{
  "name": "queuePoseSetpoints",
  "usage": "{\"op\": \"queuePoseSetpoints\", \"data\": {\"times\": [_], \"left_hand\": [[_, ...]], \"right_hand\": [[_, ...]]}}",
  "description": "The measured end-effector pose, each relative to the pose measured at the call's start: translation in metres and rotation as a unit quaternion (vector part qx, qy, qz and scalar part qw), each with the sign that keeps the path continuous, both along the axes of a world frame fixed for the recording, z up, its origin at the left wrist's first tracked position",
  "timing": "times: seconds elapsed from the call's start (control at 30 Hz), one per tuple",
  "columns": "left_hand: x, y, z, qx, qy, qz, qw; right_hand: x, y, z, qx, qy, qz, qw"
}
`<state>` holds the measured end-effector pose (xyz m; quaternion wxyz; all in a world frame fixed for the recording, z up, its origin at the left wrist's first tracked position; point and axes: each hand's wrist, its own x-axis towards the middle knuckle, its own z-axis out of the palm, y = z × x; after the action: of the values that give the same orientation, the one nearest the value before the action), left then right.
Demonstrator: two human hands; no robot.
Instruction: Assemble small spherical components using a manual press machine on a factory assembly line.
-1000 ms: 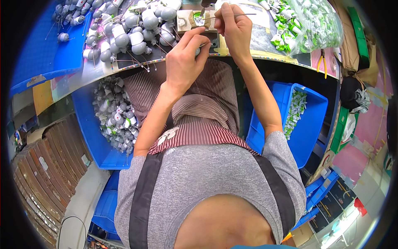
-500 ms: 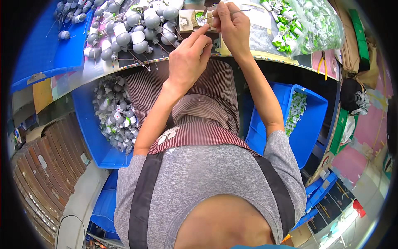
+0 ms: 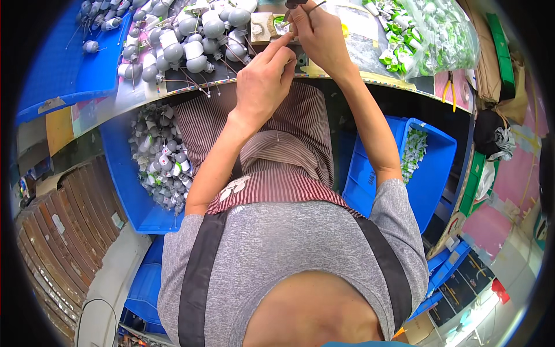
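At the bench's front edge, a small wooden block fixture [image 3: 261, 27] holds a green-and-white plastic part [image 3: 281, 24]. My left hand [image 3: 263, 81] reaches to it from below, its fingertips pinched at the part's near edge; what they hold, if anything, is too small to make out. Gripped in my right hand [image 3: 325, 41] is a thin dark metal rod-like tool [image 3: 317, 6], slanting up to the right. A dark tool with a pointed tip [image 3: 293, 3] comes in at the top edge beside my right fingertips; whether I touch it is unclear.
Many grey-and-white bulb-shaped pieces [image 3: 172, 51] with wires crowd the bench's left. Green-and-white parts [image 3: 398, 40] spill beside a clear plastic bag [image 3: 448, 40]. Blue bins [image 3: 124, 196] [image 3: 435, 191] stand below on both sides. Yellow-handled pliers [image 3: 449, 91] hang at the right edge.
My right hand has shifted slightly, its fingers now closer to the pointed dark tool. The thin rod has tilted more steeply upward. My left hand has barely moved.
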<state>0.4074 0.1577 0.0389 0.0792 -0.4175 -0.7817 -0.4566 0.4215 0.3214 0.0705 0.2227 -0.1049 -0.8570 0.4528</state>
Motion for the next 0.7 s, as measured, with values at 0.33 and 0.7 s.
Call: {"op": "queuePoseSetpoints", "data": {"times": [0.33,0.7], "left_hand": [[0.000,-0.002,0.001,-0.006,-0.018,0.001,1.000],[0.000,-0.001,0.000,-0.009,-0.016,-0.005,1.000]], "right_hand": [[0.002,0.000,0.006,-0.064,-0.053,-0.005,0.997],[0.002,0.014,-0.012,-0.166,-0.042,0.046,0.984]]}}
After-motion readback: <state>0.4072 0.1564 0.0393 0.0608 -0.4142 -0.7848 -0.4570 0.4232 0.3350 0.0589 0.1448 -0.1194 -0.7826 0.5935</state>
